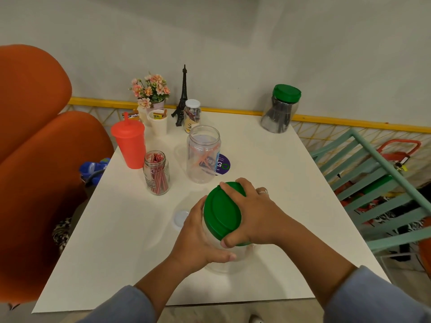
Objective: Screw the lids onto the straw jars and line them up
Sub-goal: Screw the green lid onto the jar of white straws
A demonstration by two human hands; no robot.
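Observation:
My left hand (200, 238) grips the side of a clear plastic jar (229, 261) at the near middle of the white table (268, 164). My right hand (254, 214) is clamped over the green lid (221, 215) on top of that jar. A white lid (180, 217) lies flat just left of my hands. Farther back stand an open clear jar (203, 155) with orange straws, a small open glass jar (156, 173) of red straws, a small white-lidded jar (192, 116), and a green-lidded jar (279, 109) of black straws at the far right.
A red tumbler (129, 143) with a lid stands at the left, with paper cups (158, 122), a flower pot (150, 92) and an Eiffel Tower model (183, 99) behind it. Orange chairs (35, 148) sit left, a teal chair (377, 183) right.

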